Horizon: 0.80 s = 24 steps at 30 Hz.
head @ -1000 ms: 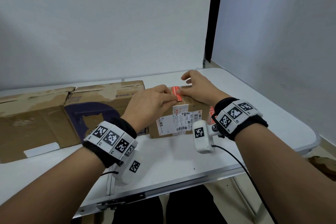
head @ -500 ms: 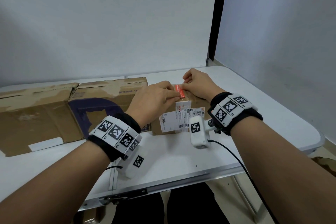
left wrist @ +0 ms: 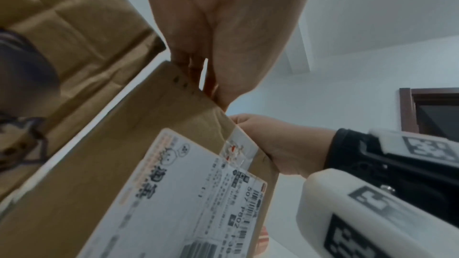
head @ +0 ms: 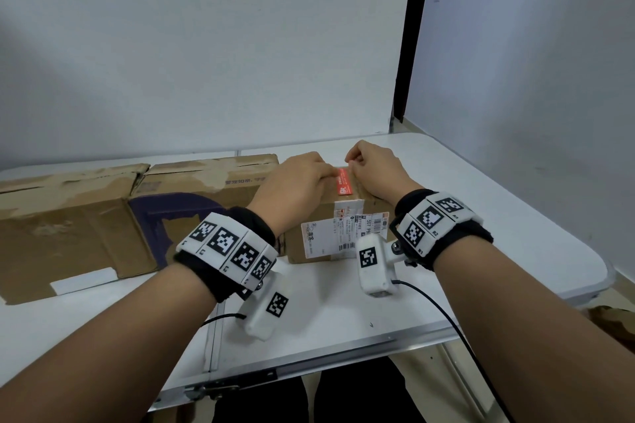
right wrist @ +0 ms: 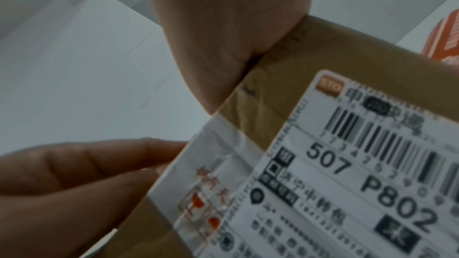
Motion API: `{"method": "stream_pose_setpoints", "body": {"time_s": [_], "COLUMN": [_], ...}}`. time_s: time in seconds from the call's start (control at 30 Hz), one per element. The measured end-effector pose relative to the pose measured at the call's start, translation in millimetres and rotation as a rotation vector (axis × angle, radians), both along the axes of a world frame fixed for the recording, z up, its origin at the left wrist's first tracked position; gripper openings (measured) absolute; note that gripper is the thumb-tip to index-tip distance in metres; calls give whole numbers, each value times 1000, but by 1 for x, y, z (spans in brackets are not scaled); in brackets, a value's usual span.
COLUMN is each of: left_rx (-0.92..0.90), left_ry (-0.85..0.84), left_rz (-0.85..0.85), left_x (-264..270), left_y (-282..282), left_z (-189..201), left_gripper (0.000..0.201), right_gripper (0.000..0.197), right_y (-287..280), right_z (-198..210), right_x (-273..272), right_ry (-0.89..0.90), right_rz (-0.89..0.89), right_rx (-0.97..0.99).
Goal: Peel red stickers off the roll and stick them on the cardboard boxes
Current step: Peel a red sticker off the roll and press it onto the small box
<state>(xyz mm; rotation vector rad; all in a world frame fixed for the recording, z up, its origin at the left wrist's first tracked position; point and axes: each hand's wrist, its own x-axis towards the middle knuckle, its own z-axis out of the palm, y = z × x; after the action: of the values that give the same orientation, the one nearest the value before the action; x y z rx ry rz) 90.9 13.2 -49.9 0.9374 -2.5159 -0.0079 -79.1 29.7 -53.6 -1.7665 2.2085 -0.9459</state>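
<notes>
A small cardboard box (head: 319, 233) with a white shipping label (head: 340, 233) stands mid-table. A red sticker (head: 343, 184) lies flat on its top. My left hand (head: 299, 178) rests on the box top, its fingers (right wrist: 99, 164) fairly straight and touching the sticker's left edge. My right hand (head: 374, 168) sits on the right side of the top with its fingers curled at the sticker's far end; whether they pinch it is hidden. The orange-red sticker roll (right wrist: 444, 32) lies to the right of the box and is hidden behind my right wrist in the head view.
A large worn cardboard box (head: 68, 227) with a dark purple print (head: 165, 216) lies against the small box's left side. The white folding table (head: 343, 306) ends close to my body and at the right. A wall stands right behind the table.
My right hand's fingers have drawn in from lying flat to curled at the sticker's far end. The left hand has stayed at the sticker's left edge, and more of the sticker shows.
</notes>
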Motion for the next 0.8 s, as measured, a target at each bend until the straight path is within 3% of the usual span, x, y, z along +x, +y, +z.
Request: {"method": "stream_pose_setpoints", "body": {"time_s": [0.53, 0.8], "left_rx": [113, 152], "left_ry": [-256, -203], "left_rz": [21, 19], "left_x": [-13, -5], "left_y": [-6, -4], "left_z": [14, 16], "left_gripper": [41, 38], "right_gripper": [24, 28], "right_y": [1, 4], "right_z": [-5, -4], "right_x": [0, 2], "right_ry": [-4, 0], "right_rz": [20, -14], "right_rx": [-39, -48]}}
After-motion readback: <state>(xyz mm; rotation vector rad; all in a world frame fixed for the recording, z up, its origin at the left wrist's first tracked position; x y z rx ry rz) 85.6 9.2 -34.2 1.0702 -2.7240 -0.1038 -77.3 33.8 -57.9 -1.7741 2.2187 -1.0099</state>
